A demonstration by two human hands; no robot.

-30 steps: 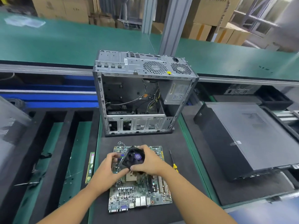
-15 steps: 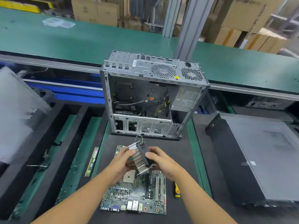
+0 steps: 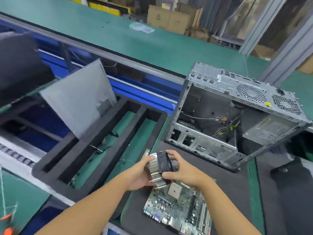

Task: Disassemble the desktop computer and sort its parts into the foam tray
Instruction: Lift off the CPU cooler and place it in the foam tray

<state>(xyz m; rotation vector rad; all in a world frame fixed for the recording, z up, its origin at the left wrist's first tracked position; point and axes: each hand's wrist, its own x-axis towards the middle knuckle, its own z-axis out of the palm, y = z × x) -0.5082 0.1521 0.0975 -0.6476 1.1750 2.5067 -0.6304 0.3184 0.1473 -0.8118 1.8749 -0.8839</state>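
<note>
Both hands hold a CPU cooler (image 3: 158,167), silver fins with a black fan, tilted on its side above the top left corner of the motherboard. My left hand (image 3: 141,173) cups the fins from the left. My right hand (image 3: 181,170) grips the fan side. The green motherboard (image 3: 179,207) lies flat on the dark mat, its bare CPU socket (image 3: 174,190) showing. Behind it the open metal computer case (image 3: 237,116) stands with loose cables and a power supply (image 3: 267,129) inside. The black foam tray (image 3: 94,150) with long slots lies to the left.
A grey side panel (image 3: 79,99) leans upright in the tray's far end. A RAM stick (image 3: 147,152) lies at the tray's right edge. A green conveyor belt (image 3: 135,43) runs behind, with cardboard boxes beyond. An orange-handled tool (image 3: 7,224) shows at the bottom left.
The cooler has come off the motherboard, risen and tipped onto its side in both hands. My view has swung left toward the foam tray.
</note>
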